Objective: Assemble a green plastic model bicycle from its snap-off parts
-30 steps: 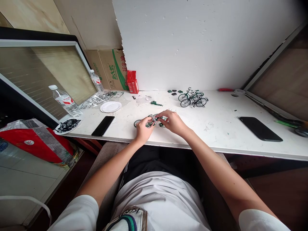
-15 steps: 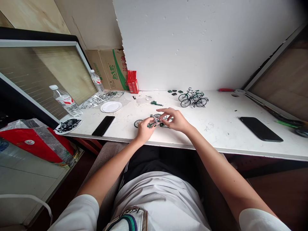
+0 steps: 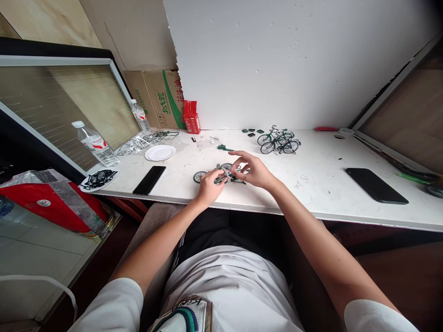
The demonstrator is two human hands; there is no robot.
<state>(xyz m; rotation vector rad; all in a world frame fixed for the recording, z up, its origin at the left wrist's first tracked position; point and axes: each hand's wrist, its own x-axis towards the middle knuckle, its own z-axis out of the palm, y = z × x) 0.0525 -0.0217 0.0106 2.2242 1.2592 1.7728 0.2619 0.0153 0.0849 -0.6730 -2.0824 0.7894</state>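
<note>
My left hand is closed, its thumb and fingertips pinching a small silver bicycle part just above the table. From the other side my right hand touches that part with thumb and index finger in a pinch. Around and below the fingers lie green model bicycle pieces, with one spoked wheel left of my left hand and another wheel partly hidden behind the fingers. A green part rests just beyond my right hand. The exact shape of the silver part is too small to make out.
Assembled model bicycles stand at the back, beside small green pieces. To the left are a phone, a white plate, loose part frames and water bottles. Another phone lies right, near the table edge.
Both hands stay nearly in place. The right fingers have shifted slightly around the silver part, and the left fingertips have moved a little to the right.
</note>
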